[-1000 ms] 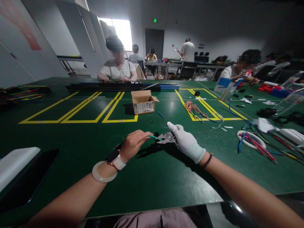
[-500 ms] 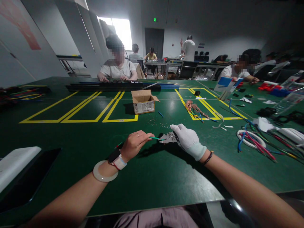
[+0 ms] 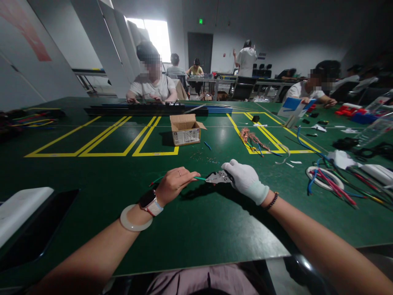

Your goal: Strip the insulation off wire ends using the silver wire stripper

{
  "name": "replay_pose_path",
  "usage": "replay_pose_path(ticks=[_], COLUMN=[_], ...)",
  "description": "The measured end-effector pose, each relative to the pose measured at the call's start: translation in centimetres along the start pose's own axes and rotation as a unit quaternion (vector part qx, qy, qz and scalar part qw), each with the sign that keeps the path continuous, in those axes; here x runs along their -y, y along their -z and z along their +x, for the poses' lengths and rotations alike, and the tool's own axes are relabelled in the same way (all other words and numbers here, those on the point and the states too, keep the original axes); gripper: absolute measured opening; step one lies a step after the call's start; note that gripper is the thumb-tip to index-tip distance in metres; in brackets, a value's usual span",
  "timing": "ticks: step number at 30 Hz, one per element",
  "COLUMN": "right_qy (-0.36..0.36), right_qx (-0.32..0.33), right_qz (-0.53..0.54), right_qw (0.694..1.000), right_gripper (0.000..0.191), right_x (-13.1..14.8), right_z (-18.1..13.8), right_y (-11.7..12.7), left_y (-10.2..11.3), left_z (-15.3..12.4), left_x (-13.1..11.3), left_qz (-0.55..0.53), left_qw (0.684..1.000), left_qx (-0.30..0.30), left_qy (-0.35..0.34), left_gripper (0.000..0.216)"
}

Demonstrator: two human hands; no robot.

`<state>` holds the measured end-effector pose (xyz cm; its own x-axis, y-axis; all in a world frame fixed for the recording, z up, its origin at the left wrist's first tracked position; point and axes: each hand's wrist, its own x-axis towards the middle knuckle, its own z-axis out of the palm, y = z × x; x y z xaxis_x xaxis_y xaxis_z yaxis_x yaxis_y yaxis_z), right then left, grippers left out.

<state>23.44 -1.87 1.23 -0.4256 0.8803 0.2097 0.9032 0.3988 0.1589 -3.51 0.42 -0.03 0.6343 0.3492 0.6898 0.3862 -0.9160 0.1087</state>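
Observation:
My bare left hand (image 3: 175, 185) pinches a thin green wire (image 3: 199, 178) just above the green table (image 3: 196, 229). The wire's right end reaches into the jaws of a metal wire stripper (image 3: 217, 177). My right hand (image 3: 244, 179), in a white glove, is closed around the stripper's handles. Small bits of stripped wire (image 3: 202, 156) lie on the table just beyond the tool. A watch and a pale bangle sit on my left wrist.
An open cardboard box (image 3: 186, 130) stands behind my hands. A copper strand bundle (image 3: 251, 139) lies right of it. Coloured wires (image 3: 331, 182) spread at the right. A white pad (image 3: 18, 209) lies at the left edge. Other people sit across the table.
The wire's end has gone further into the stripper jaws, and both hands have drifted slightly together. A standing person at the back has raised their arms.

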Motion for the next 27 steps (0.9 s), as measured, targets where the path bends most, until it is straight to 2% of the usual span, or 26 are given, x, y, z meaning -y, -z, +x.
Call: replay_pose_path(ticks=[4,8,15,21,27], right_qy=[0.003,0.002,-0.037,-0.075,-0.085], right_qx=[-0.010,-0.015,-0.036,-0.062,-0.057], right_qz=[0.007,0.028,0.053,0.057,0.034], right_qw=[1.000,1.000,0.997,0.994,0.994], right_gripper=[0.030,0.040,0.054,0.062,0.060], right_x=[-0.11,-0.11,-0.49,-0.64,-0.53], right_z=[0.09,0.25,0.18,0.26,0.17], right_y=[-0.29,-0.50,-0.69,-0.80,-0.98], left_y=[-0.03,-0.01,-0.12,-0.15,-0.02], left_z=[0.01,0.14,0.46,0.48,0.49], left_x=[0.06,-0.08,-0.25,-0.46,-0.83], left_qz=[0.000,0.017,0.050,0.070,0.067], left_qw=[1.000,1.000,0.998,0.997,0.997], left_qx=[0.001,-0.001,0.020,-0.005,-0.036], left_qy=[0.000,0.008,0.017,0.016,0.020], left_gripper=[0.020,0.021,0.027,0.022,0.020])
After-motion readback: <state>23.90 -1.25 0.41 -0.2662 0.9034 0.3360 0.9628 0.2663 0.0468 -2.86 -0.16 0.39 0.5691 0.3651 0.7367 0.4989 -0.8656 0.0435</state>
